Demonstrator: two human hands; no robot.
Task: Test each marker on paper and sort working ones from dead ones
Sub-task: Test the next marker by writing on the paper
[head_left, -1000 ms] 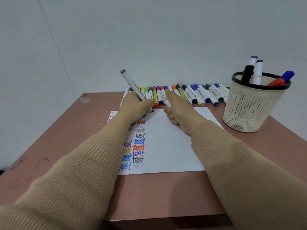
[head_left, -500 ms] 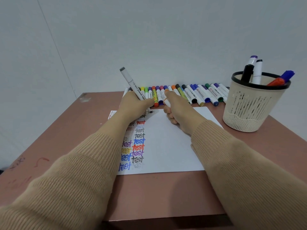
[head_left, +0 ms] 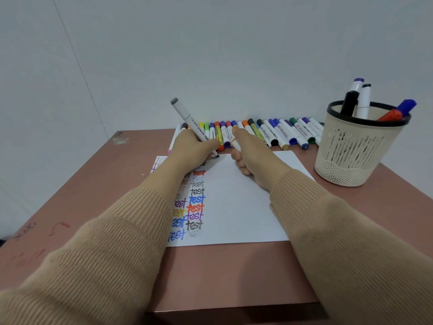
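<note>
Marker (head_left: 187, 118) gripped in curled left hand (head_left: 189, 148), barrel leaning to 11 o'clock, tip on paper (head_left: 246, 202) at 4 o'clock of hand near sheet's 12 o'clock edge; press lightly, draw slow full strokes, check ink; right hand (head_left: 250, 153) curled round white piece (head_left: 236, 145), likely cap.

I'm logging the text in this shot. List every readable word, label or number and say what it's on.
"test": handwritten many times, in several colours, on the paper.
"Smooth", roughly, not certain: printed on the grey marker that the left hand holds.
Labels on the row of markers: too small to read.
Scribbles on the table: not legible.
</note>
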